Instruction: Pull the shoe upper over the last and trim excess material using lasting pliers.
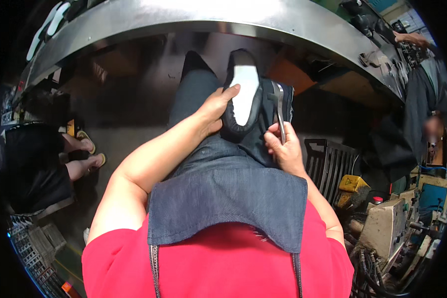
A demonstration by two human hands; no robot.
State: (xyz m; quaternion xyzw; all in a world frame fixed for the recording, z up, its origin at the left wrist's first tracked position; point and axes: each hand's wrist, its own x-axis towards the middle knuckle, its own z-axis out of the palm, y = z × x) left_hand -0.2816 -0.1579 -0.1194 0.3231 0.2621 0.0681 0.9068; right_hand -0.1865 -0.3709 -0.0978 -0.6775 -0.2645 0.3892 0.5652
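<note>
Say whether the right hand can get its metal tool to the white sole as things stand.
Probably yes: the right hand holds the metal tool right of the white sole, with nothing visibly blocking it; the left hand holds the black shoe from the other side.

Workshop — machinery, metal bench.

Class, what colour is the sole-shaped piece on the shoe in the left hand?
The sole-shaped piece is white, seen best in the head view.
</note>
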